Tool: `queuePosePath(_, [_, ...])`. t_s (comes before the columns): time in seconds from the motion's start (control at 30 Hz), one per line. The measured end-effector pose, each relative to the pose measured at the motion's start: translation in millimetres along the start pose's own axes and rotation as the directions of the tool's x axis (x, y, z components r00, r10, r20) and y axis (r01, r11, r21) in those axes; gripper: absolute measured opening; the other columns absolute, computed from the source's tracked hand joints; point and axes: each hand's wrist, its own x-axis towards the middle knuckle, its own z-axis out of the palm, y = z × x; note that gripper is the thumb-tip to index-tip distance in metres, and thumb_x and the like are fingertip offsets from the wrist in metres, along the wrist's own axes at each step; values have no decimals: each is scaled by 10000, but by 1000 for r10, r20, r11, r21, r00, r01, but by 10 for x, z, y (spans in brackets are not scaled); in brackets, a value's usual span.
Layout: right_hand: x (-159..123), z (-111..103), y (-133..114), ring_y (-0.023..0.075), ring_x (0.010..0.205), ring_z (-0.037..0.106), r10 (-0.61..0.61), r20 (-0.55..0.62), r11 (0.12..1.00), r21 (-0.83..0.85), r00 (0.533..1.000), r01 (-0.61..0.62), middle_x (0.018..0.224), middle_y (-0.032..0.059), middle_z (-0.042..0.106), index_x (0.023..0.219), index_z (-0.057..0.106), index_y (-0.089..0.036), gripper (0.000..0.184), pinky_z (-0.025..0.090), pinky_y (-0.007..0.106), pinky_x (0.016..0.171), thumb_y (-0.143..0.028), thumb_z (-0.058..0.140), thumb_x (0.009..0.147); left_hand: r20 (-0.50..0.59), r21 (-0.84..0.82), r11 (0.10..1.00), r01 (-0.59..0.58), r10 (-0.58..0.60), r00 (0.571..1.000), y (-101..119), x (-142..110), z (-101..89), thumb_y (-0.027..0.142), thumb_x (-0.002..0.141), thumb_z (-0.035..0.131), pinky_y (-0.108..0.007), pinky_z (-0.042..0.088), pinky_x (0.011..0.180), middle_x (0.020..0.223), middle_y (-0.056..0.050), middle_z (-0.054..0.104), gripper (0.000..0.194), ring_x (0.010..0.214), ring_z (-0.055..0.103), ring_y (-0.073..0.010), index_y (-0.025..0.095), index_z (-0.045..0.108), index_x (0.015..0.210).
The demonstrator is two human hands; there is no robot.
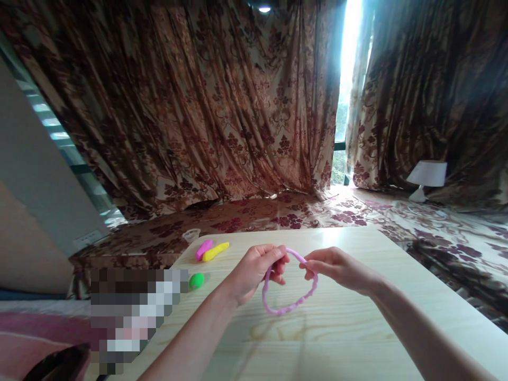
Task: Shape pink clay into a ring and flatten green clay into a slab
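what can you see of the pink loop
The loop is a pale pink rounded strand, perhaps soft clay, smooth in places, lumpy along its lower right. It hangs above the table, held by the left hand at its upper left and the right hand at its upper right. Whether its ends join is hidden.

L grip (pixel 252 271) & R grip (pixel 333 264) pinched, arms (pixel 198 333) ext. fwd.
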Motion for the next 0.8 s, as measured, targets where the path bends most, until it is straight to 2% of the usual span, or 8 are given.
queuePosePath(0.1, [8,8,17,143,678,563,12,-19,1000,3,1000,-12,724,42,648,925,674,-126,385,434,258,630,-472,517,860,-23,35,999,27,-26,999,-4,-26,-48,524,825,498,-223,438,447,742,-36,596,411,506,496,-91,131,617,847])
queuePosePath(0.17, [42,-1,-25,124,622,543,14,-30,1000,-2,999,-14,671,23,623,904,674,-132,375,417,238,582,-471,521,858,-38,65,998,15,-12,999,4,-16,-54,526,816,512,-206,411,420,848,-60,619,406,550,520,-103,142,624,884])
queuePosePath(0.23, [73,-11,-88,112,589,528,14,-29,1000,-10,999,-14,635,14,605,817,674,-132,375,405,229,560,-470,517,861,-34,94,995,-12,15,999,14,0,-38,481,789,578,-200,408,450,776,-44,620,357,559,515,-100,131,643,814])
queuePosePath(0.33, [73,-16,-135,127,670,569,11,-10,1000,5,1000,-11,732,44,645,809,662,-131,429,435,243,614,-476,428,905,-22,115,993,-40,43,999,10,3,-14,425,775,620,-198,394,485,579,4,550,319,508,472,-82,115,648,708])
queuePosePath(0.43, [30,-8,-73,151,743,590,9,18,1000,18,1000,-9,808,65,669,876,671,-124,407,456,266,666,-472,460,890,-42,102,994,-39,43,998,-18,-27,-34,449,813,555,-221,426,520,599,10,541,342,504,478,-82,124,646,753])
queuePosePath(0.57, [26,16,11,134,670,561,1,-19,1000,-1,1000,-1,723,41,651,803,684,-130,354,437,255,633,-448,537,851,-60,124,992,-29,37,998,-25,-48,-72,467,810,543,-234,442,496,686,-7,576,340,525,511,-98,140,637,798])
queuePosePath(0.7, [94,30,-64,124,635,547,-13,-74,1000,-22,997,12,682,23,633,766,686,-139,319,420,241,603,-423,561,839,-42,191,980,-54,63,997,10,-14,-35,392,784,602,-207,407,492,641,4,578,270,518,493,-86,132,663,747])
queuePosePath(0.8, [96,22,-119,132,674,571,-14,-69,1000,-13,998,13,746,39,655,871,682,-139,349,435,247,622,-429,490,882,-15,203,978,-54,58,998,14,-7,-9,344,779,609,-209,406,481,614,7,561,239,508,469,-84,127,651,690])
